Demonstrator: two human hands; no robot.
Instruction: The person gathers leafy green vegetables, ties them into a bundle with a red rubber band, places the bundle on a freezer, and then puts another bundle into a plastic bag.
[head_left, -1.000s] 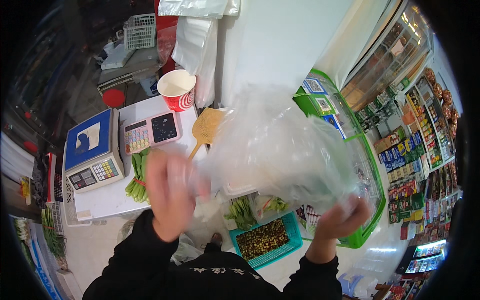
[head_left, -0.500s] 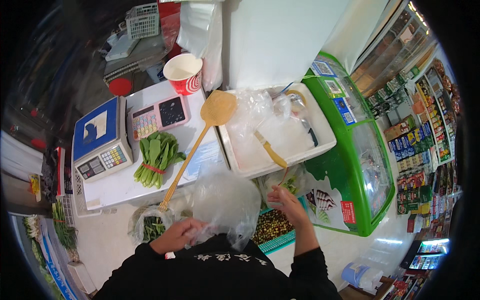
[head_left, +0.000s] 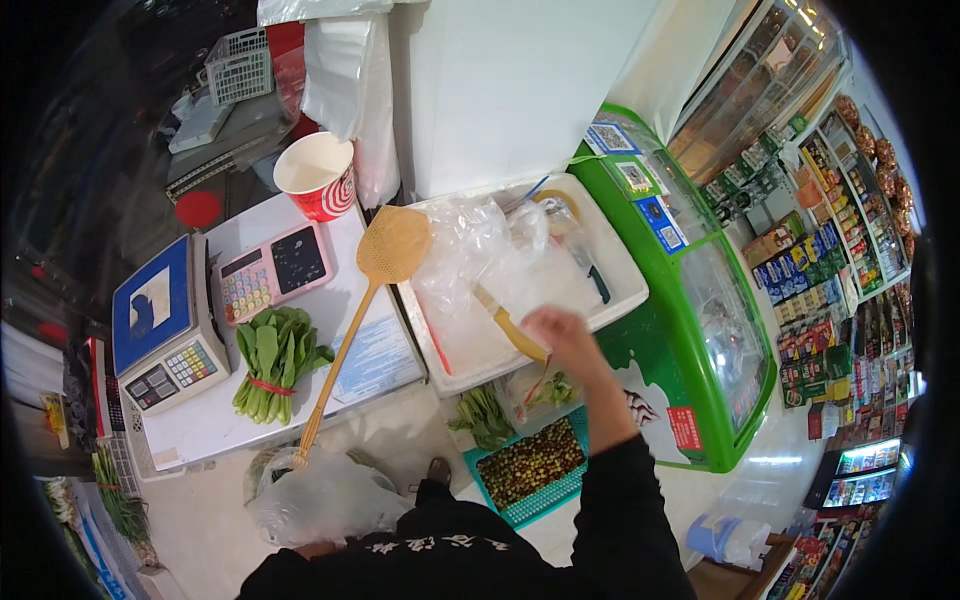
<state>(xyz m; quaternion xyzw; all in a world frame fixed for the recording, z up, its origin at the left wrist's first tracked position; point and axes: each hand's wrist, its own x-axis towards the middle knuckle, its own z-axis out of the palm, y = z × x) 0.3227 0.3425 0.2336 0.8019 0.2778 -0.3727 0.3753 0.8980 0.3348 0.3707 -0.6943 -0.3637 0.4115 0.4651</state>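
Observation:
My left hand [head_left: 318, 549] is low at the left, mostly hidden behind a clear plastic bag [head_left: 330, 503] that it holds. My right hand [head_left: 560, 332], blurred by motion, hovers at the front rim of a white foam box [head_left: 500, 371]. It is just right of a yellow-handled knife [head_left: 519, 336] lying across that rim; its finger positions are unclear. From the handle's end hangs a thin reddish strip [head_left: 537, 386]. Clear plastic bags [head_left: 450, 245] fill part of the box. On the white table, a bundle of leafy greens [head_left: 278, 362] is tied with a red band.
A digital scale [head_left: 160, 320], pink calculator [head_left: 270, 270], red-white paper tub [head_left: 318, 178] and long-handled yellow strainer [head_left: 392, 247] are on the table. Below the box is a teal basket [head_left: 540, 512] of small round produce. A green freezer [head_left: 715, 300] stands right, beyond it stocked shelves [head_left: 850, 250].
My right hand has risen to the foam box's rim beside the knife. My left hand and the plastic bag have moved down and left, uncovering the floor and more of the teal basket.

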